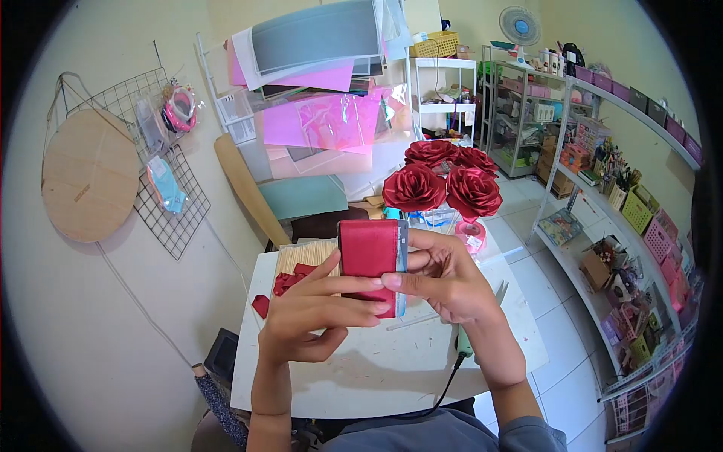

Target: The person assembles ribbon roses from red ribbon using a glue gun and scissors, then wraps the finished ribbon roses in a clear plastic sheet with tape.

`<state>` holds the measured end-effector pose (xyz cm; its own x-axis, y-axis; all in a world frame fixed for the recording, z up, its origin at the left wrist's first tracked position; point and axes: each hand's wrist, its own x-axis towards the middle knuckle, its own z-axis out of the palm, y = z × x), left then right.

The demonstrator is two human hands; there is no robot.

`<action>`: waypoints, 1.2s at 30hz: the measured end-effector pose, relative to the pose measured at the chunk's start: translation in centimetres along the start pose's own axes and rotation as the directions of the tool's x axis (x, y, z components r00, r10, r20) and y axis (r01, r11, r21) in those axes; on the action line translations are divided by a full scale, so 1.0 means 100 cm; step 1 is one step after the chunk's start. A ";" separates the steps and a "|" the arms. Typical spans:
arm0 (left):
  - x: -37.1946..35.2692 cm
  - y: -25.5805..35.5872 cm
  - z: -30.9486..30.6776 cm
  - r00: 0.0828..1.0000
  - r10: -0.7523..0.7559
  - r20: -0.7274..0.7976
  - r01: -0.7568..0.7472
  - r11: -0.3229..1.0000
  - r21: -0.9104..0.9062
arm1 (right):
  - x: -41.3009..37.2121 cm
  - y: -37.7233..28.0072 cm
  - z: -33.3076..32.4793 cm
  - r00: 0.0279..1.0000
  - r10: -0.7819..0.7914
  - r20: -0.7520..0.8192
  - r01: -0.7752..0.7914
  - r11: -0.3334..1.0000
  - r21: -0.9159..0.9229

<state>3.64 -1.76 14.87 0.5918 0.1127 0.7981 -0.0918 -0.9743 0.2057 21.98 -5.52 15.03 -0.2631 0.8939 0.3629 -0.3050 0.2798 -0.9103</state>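
Up in front of me, over the table, is a strip of shiny red ribbon (pixel 367 247) lying on a flat, dark-edged rectangular piece (pixel 403 245). My left hand (pixel 309 313) grips it from the left, with fingers across the ribbon's front. From the right, my right hand (pixel 450 282) pinches the edge, its thumb on the front and the other fingers curled behind. Both hands are closed on the ribbon and its backing. Cut red petals (pixel 290 283) lie on the table beyond my left hand. Several red ribbon roses (pixel 414 188) stand behind.
The white table (pixel 346 392) carries a bundle of thin wooden sticks (pixel 309 255), a pink ribbon roll (pixel 471 236) and a green-handled corded tool (pixel 464 343). A wall stands at left, with a wire grid (pixel 172 203). Loaded metal shelves (pixel 602 196) line the right side.
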 end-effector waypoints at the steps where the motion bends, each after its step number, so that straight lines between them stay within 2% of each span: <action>1: -0.003 -0.006 0.001 1.000 0.000 -0.002 0.000 1.000 0.001 | 0.001 0.000 0.001 1.000 0.005 -0.017 -0.005 1.000 0.025; 3: -0.008 -0.018 0.003 0.963 0.044 -0.264 -0.152 0.903 -0.401 | 0.002 0.002 0.001 0.999 0.012 -0.033 -0.011 0.999 0.049; 4: -0.009 -0.017 0.005 0.963 0.044 -0.265 -0.151 0.904 -0.400 | 0.002 0.003 0.002 0.998 -0.033 -0.054 0.036 0.998 0.046; 7: 0.003 0.001 0.017 0.856 -0.351 -0.380 0.093 0.826 -0.555 | 0.003 0.005 0.003 0.988 -0.120 -0.100 0.122 0.992 0.013; 8: 0.000 -0.001 0.015 0.866 -0.423 -0.267 0.205 0.787 -0.582 | 0.003 0.005 0.003 0.979 -0.161 -0.125 0.160 0.987 -0.019; 9: 0.002 0.002 0.016 0.866 -0.423 -0.268 0.204 0.787 -0.582 | 0.003 0.004 0.003 0.979 -0.161 -0.124 0.160 0.987 -0.020; 11: 0.007 0.009 0.018 0.786 -0.529 -0.318 0.261 0.752 -0.605 | 0.004 0.002 0.003 0.978 -0.174 -0.115 0.182 0.981 0.067; 12: 0.007 0.006 0.018 0.785 -0.529 -0.322 0.259 0.753 -0.605 | 0.004 0.001 0.004 0.979 -0.173 -0.112 0.181 0.981 0.066; 14: 0.005 -0.001 0.018 0.824 -0.532 -0.196 0.313 0.715 -0.625 | 0.002 0.002 0.007 0.951 -0.283 -0.127 0.274 0.958 -0.085; 15: 0.004 -0.001 0.018 0.822 -0.534 -0.198 0.314 0.715 -0.624 | 0.002 0.003 0.006 0.951 -0.281 -0.125 0.273 0.959 -0.083; 18: 0.004 -0.002 0.018 0.773 -0.634 -0.015 0.513 0.640 -0.572 | 0.001 0.005 0.004 0.933 -0.341 -0.119 0.321 0.934 -0.159; 21: 0.002 -0.005 0.020 0.720 -0.694 -0.026 0.579 0.620 -0.529 | 0.001 0.007 0.008 0.910 -0.391 -0.138 0.358 0.909 -0.214; 23: 0.002 -0.004 0.015 0.682 -0.731 0.006 0.633 0.587 -0.504 | 0.000 0.009 0.009 0.865 -0.485 -0.124 0.410 0.829 -0.382; 24: 0.003 -0.004 0.013 0.643 -0.765 0.038 0.685 0.551 -0.477 | 0.000 0.010 0.008 0.865 -0.485 -0.124 0.410 0.828 -0.382; 25: 0.003 -0.004 0.012 0.643 -0.765 0.038 0.684 0.551 -0.477 | 0.001 0.012 0.006 0.879 -0.458 -0.134 0.363 0.824 -0.435; 27: 0.005 -0.005 0.011 0.627 -0.776 0.070 0.662 0.483 -0.573 | 0.001 0.011 0.005 0.891 -0.431 -0.145 0.315 0.815 -0.487; 29: 0.005 -0.009 0.010 0.656 -0.751 0.070 0.626 0.490 -0.607 | 0.001 0.006 0.005 0.880 -0.475 0.000 0.369 0.684 -0.630; 30: 0.005 -0.011 0.010 0.686 -0.724 0.070 0.589 0.496 -0.638 | 0.004 0.008 0.004 0.881 -0.473 0.000 0.368 0.685 -0.629; 32: 0.003 -0.016 0.010 0.700 -0.710 0.083 0.558 0.470 -0.683 | 0.012 0.015 -0.001 0.745 -0.615 0.261 0.635 0.532 -0.560; 33: 0.002 -0.018 0.011 0.715 -0.693 0.095 0.526 0.443 -0.726 | 0.013 0.015 0.000 0.745 -0.614 0.261 0.634 0.533 -0.560; 35: 0.002 -0.021 0.007 0.708 -0.697 0.114 0.508 0.390 -0.768 | 0.015 0.015 0.002 0.653 -0.646 0.395 0.735 0.417 -0.534; 36: 0.001 -0.022 0.005 0.703 -0.699 0.133 0.487 0.337 -0.806 | 0.013 0.015 0.003 0.674 -0.607 0.420 0.724 0.431 -0.539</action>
<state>4.33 0.28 14.25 0.5864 0.7342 0.3420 -0.3882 -0.1158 0.9143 20.91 -4.04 14.22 -0.3767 0.2854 0.8813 0.1712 0.9564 -0.2366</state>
